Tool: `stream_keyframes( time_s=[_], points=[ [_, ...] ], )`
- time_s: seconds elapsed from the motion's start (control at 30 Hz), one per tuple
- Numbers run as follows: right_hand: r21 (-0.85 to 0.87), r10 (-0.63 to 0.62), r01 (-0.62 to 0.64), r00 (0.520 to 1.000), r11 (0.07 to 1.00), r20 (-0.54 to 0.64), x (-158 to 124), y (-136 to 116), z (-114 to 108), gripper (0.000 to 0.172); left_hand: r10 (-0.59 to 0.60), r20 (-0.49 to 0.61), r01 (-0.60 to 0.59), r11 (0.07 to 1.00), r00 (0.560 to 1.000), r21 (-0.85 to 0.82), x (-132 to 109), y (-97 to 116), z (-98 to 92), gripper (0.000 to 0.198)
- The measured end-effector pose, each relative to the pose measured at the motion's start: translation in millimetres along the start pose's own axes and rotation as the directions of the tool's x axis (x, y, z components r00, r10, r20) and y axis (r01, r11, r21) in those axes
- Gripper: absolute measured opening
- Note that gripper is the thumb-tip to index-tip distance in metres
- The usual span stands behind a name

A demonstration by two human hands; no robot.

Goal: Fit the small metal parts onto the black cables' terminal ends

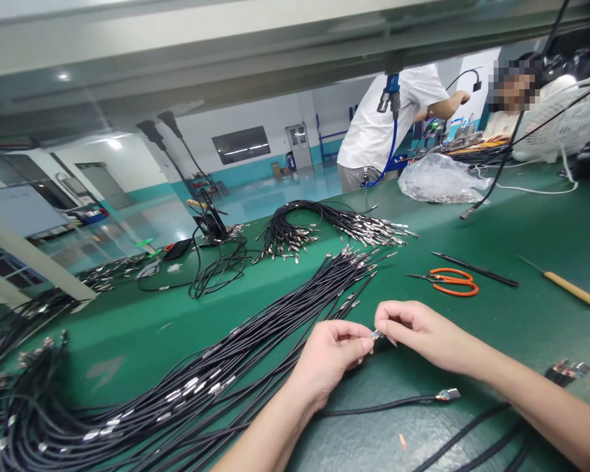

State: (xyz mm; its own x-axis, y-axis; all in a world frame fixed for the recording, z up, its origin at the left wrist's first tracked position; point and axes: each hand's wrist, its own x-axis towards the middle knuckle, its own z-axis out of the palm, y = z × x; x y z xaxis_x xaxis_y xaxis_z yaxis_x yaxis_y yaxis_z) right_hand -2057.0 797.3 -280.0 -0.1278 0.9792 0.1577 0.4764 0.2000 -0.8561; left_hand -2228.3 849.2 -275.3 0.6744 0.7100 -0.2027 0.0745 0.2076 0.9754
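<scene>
"Where are my hands?"
"Over the bench [496,328]: my left hand [329,364] and right hand [423,334], both nearly closed, pinch a small metal terminal [376,335] between them."

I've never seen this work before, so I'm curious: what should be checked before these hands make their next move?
1. Grip on the small metal terminal: ok, the left hand and right hand pinch it.
2. Terminal seated correctly: cannot tell, it is too small and partly hidden.
3. Orange-handled scissors out of the way: ok, they lie beyond the hands on the green mat.
4. Black cable bundle clear of the left forearm: not ok, they touch.
5. Loose cable's metal connector clear of the hands: ok.
</scene>
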Motion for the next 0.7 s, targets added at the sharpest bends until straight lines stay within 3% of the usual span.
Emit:
stream_keyframes(
  time_s=[0.7],
  points=[
    [-0.004, 0.022, -0.021, 1.000, 1.000, 0.009, -1.7, 1.5, -0.3, 0.024, -0.006, -0.086, 0.001, 0.998, 0.996, -0.061, 1.5, -3.4, 2.8, 0.022]
  ],
)
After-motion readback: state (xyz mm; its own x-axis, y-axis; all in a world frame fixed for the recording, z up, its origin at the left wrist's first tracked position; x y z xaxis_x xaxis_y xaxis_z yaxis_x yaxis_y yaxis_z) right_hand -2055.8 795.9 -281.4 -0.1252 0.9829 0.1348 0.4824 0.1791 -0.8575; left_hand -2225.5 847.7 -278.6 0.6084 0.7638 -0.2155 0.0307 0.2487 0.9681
